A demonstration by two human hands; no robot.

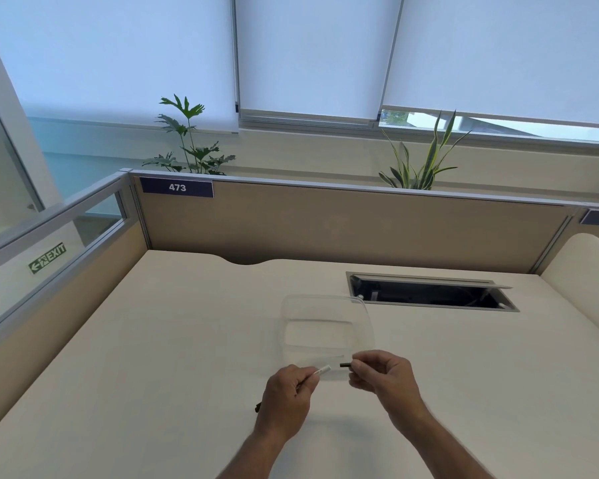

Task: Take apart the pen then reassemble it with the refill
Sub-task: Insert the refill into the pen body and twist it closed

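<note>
1. The tabletop [153, 340] is bounded by partition panels [325, 223] at the far and left edges; bare surface is seen around both hands.
2. A clear container [325, 305] lies just beyond the hands.
3. The white pen barrel [321, 370] is pinched in the left hand [286, 395].
4. A small black pen part [344, 365] is pinched in the right hand [382, 375], just apart from the barrel.

One head-worn wide view looks forward and down, close over the desk [187, 340].

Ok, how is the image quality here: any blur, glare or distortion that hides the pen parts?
Head view: wide-angle bends the partition edges; soft overall, hands slightly blurred; bright blinds but no glare on the desk; clear tray barely visible; white barrel and black piece readable.
</note>
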